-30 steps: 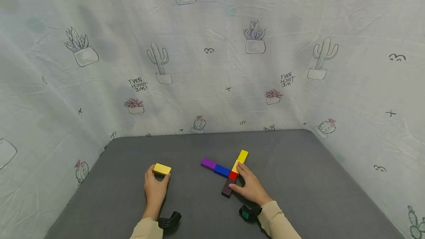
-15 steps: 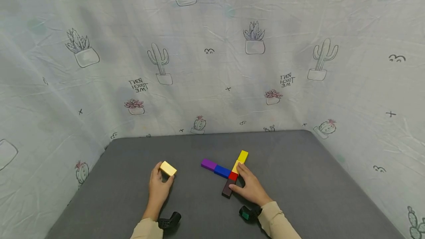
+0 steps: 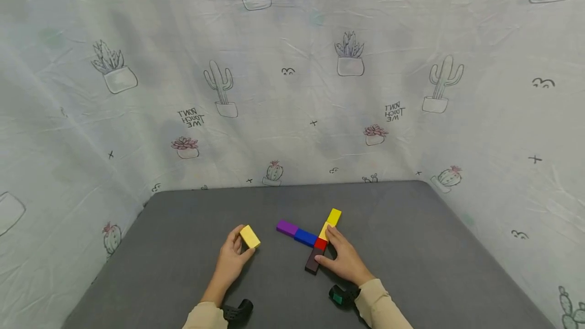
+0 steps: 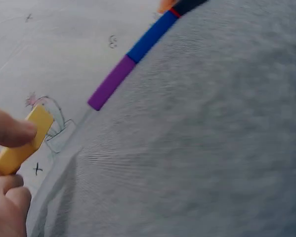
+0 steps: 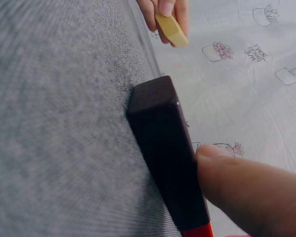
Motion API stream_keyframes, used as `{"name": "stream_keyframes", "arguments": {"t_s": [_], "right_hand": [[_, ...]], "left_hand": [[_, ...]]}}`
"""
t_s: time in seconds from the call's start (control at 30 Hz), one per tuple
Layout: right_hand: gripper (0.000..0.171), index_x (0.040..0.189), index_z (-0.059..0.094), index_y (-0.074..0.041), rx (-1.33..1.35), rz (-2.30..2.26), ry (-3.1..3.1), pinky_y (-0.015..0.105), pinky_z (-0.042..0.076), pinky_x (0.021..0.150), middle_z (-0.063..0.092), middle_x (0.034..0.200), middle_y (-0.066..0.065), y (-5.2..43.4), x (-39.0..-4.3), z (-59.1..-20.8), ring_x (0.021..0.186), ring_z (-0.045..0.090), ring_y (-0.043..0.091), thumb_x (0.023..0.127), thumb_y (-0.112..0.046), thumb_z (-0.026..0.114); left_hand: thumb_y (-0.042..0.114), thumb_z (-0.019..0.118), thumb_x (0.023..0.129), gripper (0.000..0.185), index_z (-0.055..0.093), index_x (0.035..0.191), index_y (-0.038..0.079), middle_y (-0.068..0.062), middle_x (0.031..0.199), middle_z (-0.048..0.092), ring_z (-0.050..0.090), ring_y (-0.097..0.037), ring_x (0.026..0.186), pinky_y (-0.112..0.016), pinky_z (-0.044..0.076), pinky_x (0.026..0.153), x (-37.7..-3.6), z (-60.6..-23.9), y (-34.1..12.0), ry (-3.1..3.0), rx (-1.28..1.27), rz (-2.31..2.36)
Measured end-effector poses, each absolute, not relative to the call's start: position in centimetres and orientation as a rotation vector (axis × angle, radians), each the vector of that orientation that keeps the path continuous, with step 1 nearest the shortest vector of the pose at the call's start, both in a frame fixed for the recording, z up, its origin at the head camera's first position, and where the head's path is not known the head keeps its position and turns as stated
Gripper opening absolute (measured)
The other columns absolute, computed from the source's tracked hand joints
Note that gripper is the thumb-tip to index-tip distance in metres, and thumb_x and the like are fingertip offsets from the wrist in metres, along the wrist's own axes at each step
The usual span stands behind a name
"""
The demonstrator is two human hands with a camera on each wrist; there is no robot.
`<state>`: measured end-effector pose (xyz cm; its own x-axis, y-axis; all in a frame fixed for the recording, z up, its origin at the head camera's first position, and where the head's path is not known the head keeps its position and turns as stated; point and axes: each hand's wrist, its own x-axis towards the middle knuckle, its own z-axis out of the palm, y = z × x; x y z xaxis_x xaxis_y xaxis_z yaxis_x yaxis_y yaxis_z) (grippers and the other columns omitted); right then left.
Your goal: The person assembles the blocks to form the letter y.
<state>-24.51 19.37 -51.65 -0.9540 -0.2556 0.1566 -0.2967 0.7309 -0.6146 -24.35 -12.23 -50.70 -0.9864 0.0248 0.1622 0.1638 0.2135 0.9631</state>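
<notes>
Here, my left hand [image 3: 232,259] pinched a yellow block [image 3: 250,236] lifted above the grey counter [image 3: 411,248], my right hand [image 3: 344,258] rested fingers on the dark block [image 3: 314,259] of a cross of blocks [image 3: 311,236].

Makeshift recording booth: cactus-print sheet [image 3: 292,80] backdrop

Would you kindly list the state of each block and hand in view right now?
loose yellow block: lifted, pinched by left hand
purple block: flat, end of row
blue block: flat, between purple and red
red block: flat, at the crossing
dark block: flat, touched by right hand
</notes>
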Motion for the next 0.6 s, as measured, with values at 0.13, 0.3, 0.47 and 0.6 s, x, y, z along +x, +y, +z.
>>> {"name": "stream_keyframes", "arguments": {"t_s": [0.13, 0.3, 0.47, 0.6], "right_hand": [[0.085, 0.144, 0.038, 0.000, 0.466, 1.037, -2.856, 0.056, 0.029, 0.110, 0.030, 0.153, 0.014, 19.3, -24.5, -51.8, 0.141, 0.028, 0.034, 0.083, -0.053, 0.066], [0.085, 0.143, 0.038, 0.001, 0.476, 1.051, -2.849, 0.056, 0.029, 0.110, 0.031, 0.153, 0.015, 19.2, -24.5, -51.7, 0.141, 0.028, 0.034, 0.083, -0.052, 0.066], [0.085, 0.144, 0.036, 0.001, 0.475, 1.071, -2.853, 0.056, 0.028, 0.111, 0.029, 0.154, 0.015, 19.3, -24.5, -51.6, 0.142, 0.027, 0.034, 0.083, -0.051, 0.066], [0.086, 0.144, 0.036, 0.002, 0.472, 1.074, -2.854, 0.057, 0.027, 0.110, 0.029, 0.154, 0.016, 19.3, -24.4, -51.6, 0.141, 0.027, 0.035, 0.083, -0.050, 0.067]], "left_hand": [[-0.007, 0.066, 0.083, 0.072, 0.027, 0.144, -0.006, -0.029, 0.150, 0.025, 0.023, -0.040, 0.139, -0.045, 0.027, 0.109, -23.9, -50.3, -11.5, -2.379, -0.326, -1.909], [-0.007, 0.068, 0.081, 0.072, 0.031, 0.143, -0.005, -0.028, 0.149, 0.028, 0.026, -0.040, 0.138, -0.049, 0.028, 0.109, -23.4, -49.7, -10.5, -2.431, -0.409, -1.941], [-0.003, 0.068, 0.083, 0.072, 0.030, 0.144, -0.003, -0.029, 0.150, 0.027, 0.024, -0.041, 0.139, -0.052, 0.026, 0.109, -22.8, -49.0, -9.8, -2.512, -0.499, -1.990], [0.000, 0.067, 0.085, 0.072, 0.027, 0.145, -0.005, -0.030, 0.150, 0.025, 0.022, -0.043, 0.139, -0.052, 0.024, 0.109, -22.4, -48.9, -9.6, -2.558, -0.647, -2.024]]}}
